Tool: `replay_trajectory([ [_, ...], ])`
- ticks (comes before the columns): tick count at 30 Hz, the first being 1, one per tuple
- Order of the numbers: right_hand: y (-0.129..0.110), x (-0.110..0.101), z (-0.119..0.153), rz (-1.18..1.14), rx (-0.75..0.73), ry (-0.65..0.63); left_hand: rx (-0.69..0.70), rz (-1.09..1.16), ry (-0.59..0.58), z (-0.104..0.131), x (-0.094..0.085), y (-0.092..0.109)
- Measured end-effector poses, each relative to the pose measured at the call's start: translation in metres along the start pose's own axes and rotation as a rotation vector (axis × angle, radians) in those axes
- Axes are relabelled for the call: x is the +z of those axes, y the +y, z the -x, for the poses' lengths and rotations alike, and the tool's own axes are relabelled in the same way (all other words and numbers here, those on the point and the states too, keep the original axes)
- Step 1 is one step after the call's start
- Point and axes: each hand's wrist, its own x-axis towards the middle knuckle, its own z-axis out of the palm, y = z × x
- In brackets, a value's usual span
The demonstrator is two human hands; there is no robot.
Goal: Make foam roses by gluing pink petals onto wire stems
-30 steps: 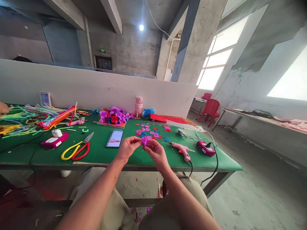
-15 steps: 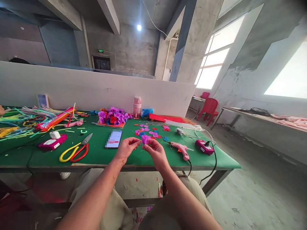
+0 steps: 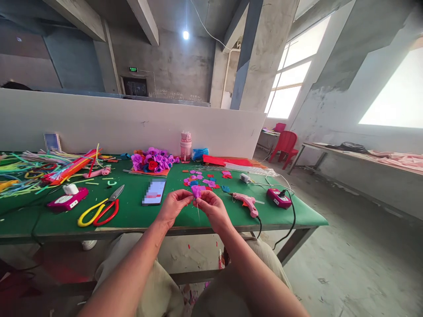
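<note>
Between my hands is a small purple crepe-paper flower [image 3: 196,191], with a thin wire stem [image 3: 198,215] hanging below it. My right hand [image 3: 213,210] pinches the flower's base between thumb and fingers. My left hand [image 3: 172,207] is closed too, its fingertips pressed together at the flower's left edge; they appear to grip a petal there. Just beyond lie loose purple, red and blue paper petals [image 3: 211,183]. A pink glue gun [image 3: 247,203] rests on the green table [image 3: 139,220] to the right of my right hand. Left of my left hand is a phone [image 3: 153,192].
Yellow-and-red-handled scissors [image 3: 102,210] lie at left, near a magenta power box [image 3: 68,200]. Finished paper flowers [image 3: 155,160] and a pink bottle [image 3: 186,146] stand behind. Colourful strips [image 3: 71,167] pile up far left. Another magenta power box [image 3: 279,198] sits right, its black cord over the edge.
The flower has tipped so that its wire stem now shows below it. Both hands stay close together around it. The whole view has shifted slightly.
</note>
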Motion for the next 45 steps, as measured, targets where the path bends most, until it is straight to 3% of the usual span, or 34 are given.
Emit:
replay_trajectory([
  [16,0.002,0.001,0.0,0.016,-0.011,0.009,-0.002,0.004,-0.014,0.002,0.003,0.001],
  [23,-0.002,0.0,-0.001,-0.133,0.095,0.061,0.035,0.021,0.087,-0.002,-0.006,0.003],
  [29,-0.003,0.0,0.0,-0.154,0.122,0.046,-0.017,-0.02,0.037,-0.002,-0.003,-0.001],
  [45,-0.002,0.005,0.0,0.122,-0.195,-0.004,0.015,0.068,-0.008,0.003,0.004,-0.001],
])
